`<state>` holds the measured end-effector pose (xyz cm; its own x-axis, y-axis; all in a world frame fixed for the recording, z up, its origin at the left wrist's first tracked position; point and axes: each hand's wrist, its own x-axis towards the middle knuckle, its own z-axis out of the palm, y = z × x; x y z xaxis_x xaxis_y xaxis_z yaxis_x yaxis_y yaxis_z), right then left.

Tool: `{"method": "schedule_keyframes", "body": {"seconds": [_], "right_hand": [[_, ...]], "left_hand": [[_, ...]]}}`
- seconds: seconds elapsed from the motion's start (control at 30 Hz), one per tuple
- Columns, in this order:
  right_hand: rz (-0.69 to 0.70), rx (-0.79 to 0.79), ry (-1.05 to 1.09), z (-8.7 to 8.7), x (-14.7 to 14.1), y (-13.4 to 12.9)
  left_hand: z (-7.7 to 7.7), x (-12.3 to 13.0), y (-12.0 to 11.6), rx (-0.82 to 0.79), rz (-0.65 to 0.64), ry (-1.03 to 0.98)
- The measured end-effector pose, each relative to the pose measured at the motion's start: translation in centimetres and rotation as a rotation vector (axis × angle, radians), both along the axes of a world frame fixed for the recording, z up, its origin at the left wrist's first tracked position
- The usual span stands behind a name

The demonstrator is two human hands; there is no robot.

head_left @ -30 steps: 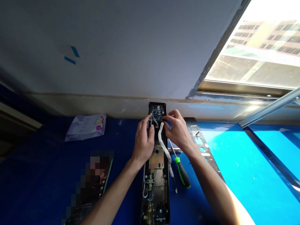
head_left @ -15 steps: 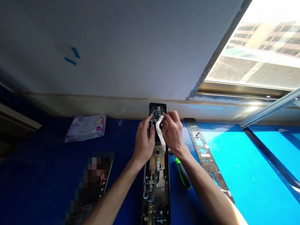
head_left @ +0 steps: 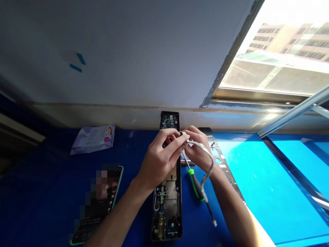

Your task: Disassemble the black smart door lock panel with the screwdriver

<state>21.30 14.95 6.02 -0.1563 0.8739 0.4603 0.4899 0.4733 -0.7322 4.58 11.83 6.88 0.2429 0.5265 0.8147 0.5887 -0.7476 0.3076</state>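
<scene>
A white-wrapped cable (head_left: 211,164) is pinched at one end between my two hands. Its other end, with a small white connector, hangs free over my right forearm's inner side. My left hand (head_left: 164,154) is closed, thumb and fingers on the cable's end. My right hand (head_left: 197,145) grips the same end from the other side. Beneath them lies a long dark metal housing, a lock body (head_left: 173,206) by its look, open-faced, with brass parts inside. At its far end a circuit board (head_left: 169,120) with thin wires shows. My hands hide the housing's middle.
A green-and-black screwdriver (head_left: 195,185) lies right of the housing. Beyond my right arm is a dark perforated metal plate (head_left: 223,166). To the left are a lit phone (head_left: 113,195) and a lilac packet (head_left: 94,139). A wall and a window frame stand behind.
Both hands have come back from the circuit board, toward me and slightly right, with the cable. The cable has left the housing and now drapes to the right.
</scene>
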Motion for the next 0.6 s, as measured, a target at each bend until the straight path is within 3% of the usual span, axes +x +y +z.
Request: {"method": "schedule_keyframes", "body": {"seconds": [0.2, 0.3, 0.4, 0.6], "right_hand": [[0.009, -0.282, 0.246, 0.7, 4.8, -3.4], [0.096, -0.415, 0.332, 0.5, 7.7, -6.1], [0.083, -0.451, 0.368, 0.2, 10.2, -8.5], [-0.078, -0.462, 0.226, -0.9, 12.7, -9.4]], "left_hand": [[0.4, 2.1, -0.1, -0.062, -0.087, 0.162], [0.0, 3.5, 0.8, -0.055, -0.086, 0.179], [-0.2, 5.5, 2.2, -0.071, -0.114, 0.210], [-0.3, 9.3, 3.0, -0.447, -0.051, 0.501]]}}
